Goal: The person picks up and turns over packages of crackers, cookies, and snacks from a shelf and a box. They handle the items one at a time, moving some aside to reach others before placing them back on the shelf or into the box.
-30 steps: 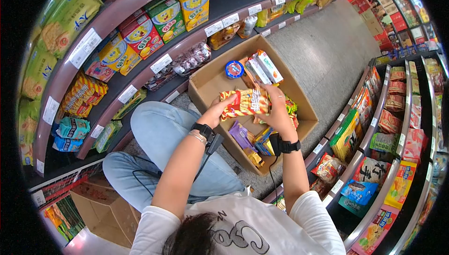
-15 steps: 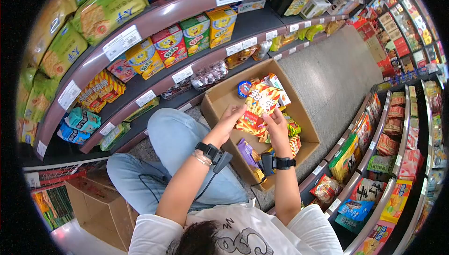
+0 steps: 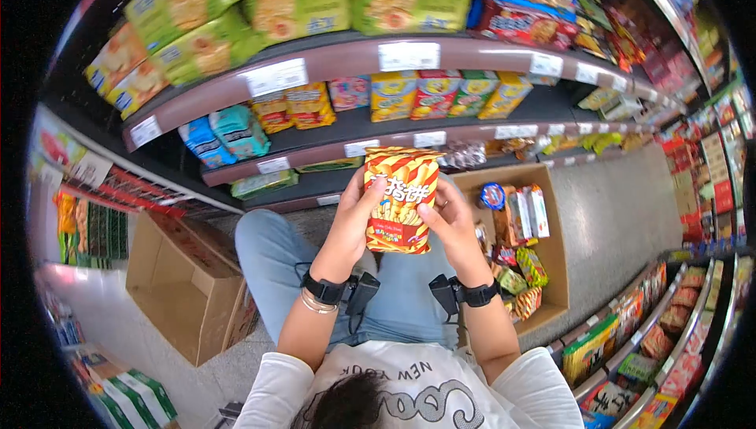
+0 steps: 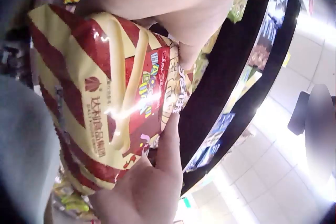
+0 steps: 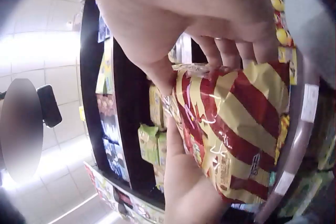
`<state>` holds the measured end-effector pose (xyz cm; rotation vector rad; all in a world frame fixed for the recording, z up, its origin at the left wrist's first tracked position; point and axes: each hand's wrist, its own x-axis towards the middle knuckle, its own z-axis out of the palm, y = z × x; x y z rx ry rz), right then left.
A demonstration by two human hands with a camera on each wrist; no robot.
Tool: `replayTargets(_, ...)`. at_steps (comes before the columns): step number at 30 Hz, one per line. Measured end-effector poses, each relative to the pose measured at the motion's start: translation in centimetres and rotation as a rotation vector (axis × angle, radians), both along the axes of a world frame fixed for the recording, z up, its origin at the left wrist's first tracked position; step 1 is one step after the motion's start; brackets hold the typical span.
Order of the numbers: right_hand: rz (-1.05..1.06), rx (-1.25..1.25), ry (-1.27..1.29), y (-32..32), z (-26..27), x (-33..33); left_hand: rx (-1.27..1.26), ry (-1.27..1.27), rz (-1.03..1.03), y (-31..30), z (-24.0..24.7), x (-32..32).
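A red-and-yellow striped snack bag point(image 3: 400, 208) is held upright in front of the lap, its printed front towards the head view. My left hand point(image 3: 345, 223) grips its left edge, with the thumb over the front. On the opposite edge, my right hand point(image 3: 457, 232) pinches it with the thumb on the front and the fingers behind. In the left wrist view the shiny bag point(image 4: 126, 98) shows its striped side. Both hands also frame the bag point(image 5: 236, 124) in the right wrist view.
Right of the knees stands a cardboard box point(image 3: 557, 271) of mixed snacks, including a blue-lidded tub point(image 3: 493, 195). Another open cardboard box point(image 3: 169, 295) sits at left. Ahead, a shelf point(image 3: 335, 71) carries green cracker packs point(image 3: 299, 8) and similar striped bags point(image 3: 309, 105).
Both hands have brought the snack bag from over the snack box to in front of the lap and turned it upright. The head view has swung left towards the shelf.
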<state>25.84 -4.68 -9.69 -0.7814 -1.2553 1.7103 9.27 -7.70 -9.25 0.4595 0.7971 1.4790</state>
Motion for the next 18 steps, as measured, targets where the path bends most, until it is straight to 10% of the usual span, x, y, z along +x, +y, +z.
replayTargets(11,0.044,-0.369,0.038,-3.3,-2.4,-11.6,-0.087,0.223,0.329,-6.8,-4.7,-10.2)
replayTargets(18,-0.129,0.174,-0.182,-5.1,-3.6,-15.4,0.100,0.553,0.361,-7.5,-5.2,-10.6)
